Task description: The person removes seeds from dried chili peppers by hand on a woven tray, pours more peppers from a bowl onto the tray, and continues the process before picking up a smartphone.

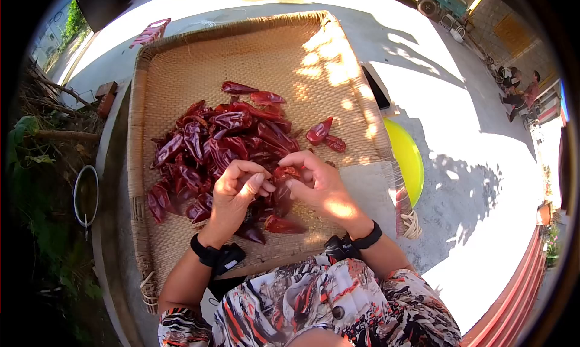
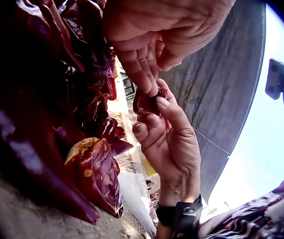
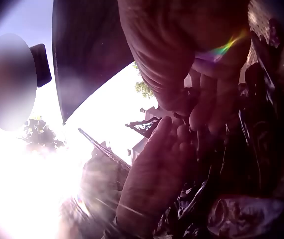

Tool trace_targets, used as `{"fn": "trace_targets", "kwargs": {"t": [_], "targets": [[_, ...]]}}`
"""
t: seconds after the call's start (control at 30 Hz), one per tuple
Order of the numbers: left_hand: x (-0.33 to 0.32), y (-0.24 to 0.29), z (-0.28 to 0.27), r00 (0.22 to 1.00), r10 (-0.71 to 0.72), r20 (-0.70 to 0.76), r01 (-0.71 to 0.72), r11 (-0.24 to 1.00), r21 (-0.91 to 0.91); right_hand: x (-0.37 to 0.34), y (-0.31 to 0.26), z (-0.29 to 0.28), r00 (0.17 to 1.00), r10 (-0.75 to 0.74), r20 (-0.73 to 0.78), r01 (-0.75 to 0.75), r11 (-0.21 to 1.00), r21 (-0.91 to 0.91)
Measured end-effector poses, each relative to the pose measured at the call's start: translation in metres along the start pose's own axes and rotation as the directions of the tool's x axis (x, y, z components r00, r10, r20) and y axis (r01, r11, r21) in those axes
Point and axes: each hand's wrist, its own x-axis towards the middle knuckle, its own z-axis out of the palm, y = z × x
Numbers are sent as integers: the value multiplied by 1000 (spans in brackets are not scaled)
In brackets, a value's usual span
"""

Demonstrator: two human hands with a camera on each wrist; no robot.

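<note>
A dark red dried chili pepper [image 2: 143,103] is pinched between the thumb and fingers of my right hand [image 1: 323,187], over the front of the chili heap [image 1: 232,132]. Facing it from the left, my left hand [image 1: 232,193] has bent fingers, their tips right at the pepper's end in the left wrist view; I cannot tell whether they grip it. Glossy, wrinkled peppers are piled beneath both hands in a large woven tray [image 1: 199,63]. Close by in the left wrist view lies a pepper [image 2: 99,172] with a pale orange end. The right wrist view is dark and glary.
Two loose peppers [image 1: 320,130] lie right of the heap. The tray's raised rim [image 1: 136,165] surrounds the work. Beyond its right side is a yellow-green basin [image 1: 406,159]. A pink stool [image 1: 151,32] stands past the far left corner, and a metal-rimmed pot [image 1: 86,196] sits at left.
</note>
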Motion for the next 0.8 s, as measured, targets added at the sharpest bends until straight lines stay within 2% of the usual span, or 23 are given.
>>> {"fn": "trace_targets", "kwargs": {"t": [0.03, 0.07, 0.13, 0.17, 0.2, 0.27, 0.3, 0.37, 0.4, 0.5, 0.57, 0.6, 0.7, 0.77, 0.8], "targets": [[-1, -1, -2, 1000, 26, -15, -25, 999, 38, -2, -6, -6, 1000, 0, -29, 0, 1000, -21], [-1, -2, -4, 995, 103, -19, -99, 985, 138, -11, -21, -16, 972, -171, -161, 133, 966, -222], [-3, -4, -9, 965, 262, -20, -233, 888, 395, -19, -19, -41, 865, -219, -452, 179, 975, -130], [-2, -5, -14, 939, 344, -6, -286, 790, 542, -24, -18, -66, 826, -274, -493, 60, 912, -407], [0, -4, -18, 907, 421, 21, -324, 666, 672, -29, -20, -81, 760, -313, -569, -5, 874, -487], [7, 1, -18, 819, 561, 120, -412, 429, 804, -37, -1, -116, 644, -405, -649, -128, 779, -613], [10, 5, -17, 767, 615, 180, -438, 298, 848, -39, 5, -128, 637, -417, -648, -205, 719, -664], [10, 7, -19, 837, 485, 254, -415, 258, 873, -44, 12, -141, 620, -440, -649, -361, 575, -735], [10, 6, -19, 858, 445, 255, -394, 253, 884, -43, 12, -139, 616, -359, -701, -485, 528, -697], [11, -2, -20, 916, 300, 265, -332, 199, 922, -28, 16, -121, 758, -365, -541, -289, 556, -780], [11, -6, -19, 931, 239, 277, -314, 138, 939, -9, 21, -104, 899, -261, -352, -163, 547, -821], [10, -7, -19, 929, 234, 288, -318, 102, 943, 0, 16, -91, 931, -253, -265, -107, 504, -857], [8, -10, -18, 921, 242, 305, -329, 63, 942, 24, 27, -72, 962, -255, -97, -6, 334, -942], [7, -9, -17, 928, 228, 295, -320, 84, 944, 44, 62, -75, 935, -353, -29, 84, 301, -950], [7, -9, -18, 927, 224, 300, -326, 87, 941, 51, 66, -77, 946, -325, -23, 84, 312, -946]]}}
